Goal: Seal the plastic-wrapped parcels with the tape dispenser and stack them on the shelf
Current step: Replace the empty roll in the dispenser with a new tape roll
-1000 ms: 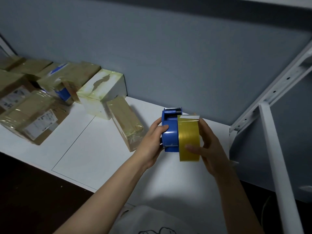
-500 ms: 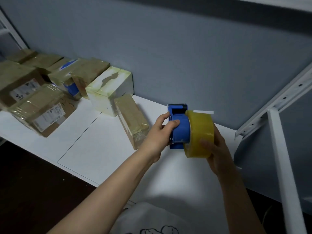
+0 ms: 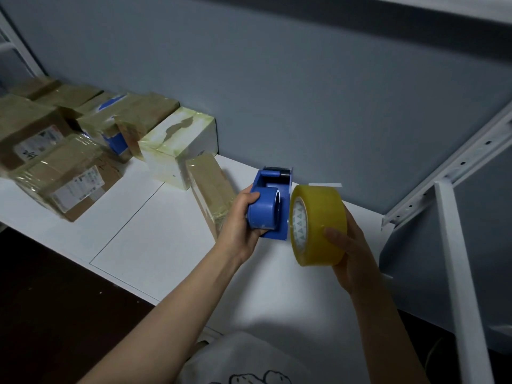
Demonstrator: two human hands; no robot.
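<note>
Separated from the tape dispenser [image 3: 266, 214] that the left hand [image 3: 238, 228] grips, the tape roll [image 3: 321, 217], probably light, stiff and slick, sits in the right hand [image 3: 357, 264], fingers [image 3: 333, 235] curled round its rim.

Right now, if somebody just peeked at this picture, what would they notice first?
The big yellow tape roll in the middle, held by the right hand, grabs the eye first, with the bright blue tape dispenser gripped by the left hand right beside it. After that, the pile of plastic-wrapped brown parcels at the far left of the white shelf stands out.
</note>
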